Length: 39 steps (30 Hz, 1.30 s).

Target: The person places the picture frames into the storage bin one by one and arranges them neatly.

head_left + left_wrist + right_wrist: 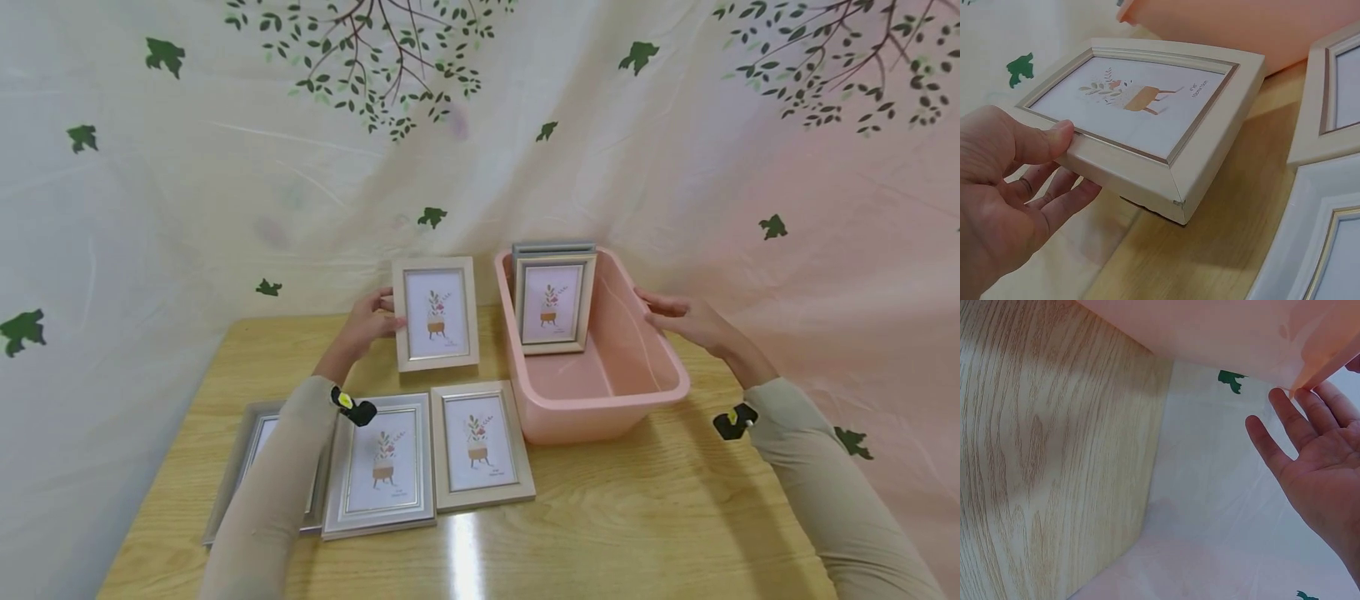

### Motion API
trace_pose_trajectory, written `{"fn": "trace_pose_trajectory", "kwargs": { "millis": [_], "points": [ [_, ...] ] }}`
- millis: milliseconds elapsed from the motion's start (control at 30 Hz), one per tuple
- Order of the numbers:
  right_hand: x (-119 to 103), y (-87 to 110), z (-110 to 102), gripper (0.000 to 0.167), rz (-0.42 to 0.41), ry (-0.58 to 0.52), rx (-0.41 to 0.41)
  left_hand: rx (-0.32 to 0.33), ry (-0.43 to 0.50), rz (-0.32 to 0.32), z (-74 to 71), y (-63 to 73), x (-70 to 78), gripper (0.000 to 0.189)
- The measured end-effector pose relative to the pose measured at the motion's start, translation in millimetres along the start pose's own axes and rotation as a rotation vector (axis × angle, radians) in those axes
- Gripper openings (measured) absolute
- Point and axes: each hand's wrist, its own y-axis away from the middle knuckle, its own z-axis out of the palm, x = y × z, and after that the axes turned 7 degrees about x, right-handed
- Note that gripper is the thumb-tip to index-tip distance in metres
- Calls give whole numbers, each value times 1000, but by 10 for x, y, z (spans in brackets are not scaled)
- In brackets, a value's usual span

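Two sleeves (832,500): beige, reaching over the wooden table (600,533), one toward each side of the pink bin (585,427).
Frames lying on the table: three, all to the left of the bin and on its nearer side. A cream frame (482,446) is just beside the bin, a whitish frame (381,467) is next to it, and a grey frame (246,442), partly hidden under the left sleeve, is farthest from the bin.
Left hand (369,320): pinching the held frame by its left border, the thumb on the front, other fingers behind.
Held frame (438,313): cream, with a potted-plant picture, left of the bin and apart from it; I cannot tell if its lower edge touches the table.
Right hand (693,323): fingers almost straight and spread, touching the rim on the bin's right side.
Inside the bin: a pale gold frame (555,304) stands at the far left, with grey edges (555,247) behind it.
Curtain (450,167): beyond the bin, pale, with green leaves and branches.
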Motion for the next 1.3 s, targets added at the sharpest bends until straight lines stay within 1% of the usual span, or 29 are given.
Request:
{"fn": "trace_pose_trajectory", "kwargs": {
  "millis": [200,333,600,667,800,933,1167,1300],
  "points": [
    [-27,13,0,59,-5,1,-6,2,58,46,-89,33,88,69],
    [-28,13,-1,60,1,-8,-8,0,62,82,-130,62,201,69],
    [-15,14,4,60,1,-24,-8,23,-7,160,-151,109,489,66],
    [-6,13,2,60,-5,-24,-11,23,-18,185,-140,127,567,66],
    [2,13,0,60,-11,-23,-12,23,18,231,-91,166,732,66],
    [6,15,1,60,-8,-21,-9,25,45,271,-10,190,895,66],
    [5,11,6,59,-16,2,0,20,21,333,127,206,1185,64],
    [19,3,9,58,-24,4,0,16,-8,368,160,190,1300,63]
  ]
}}
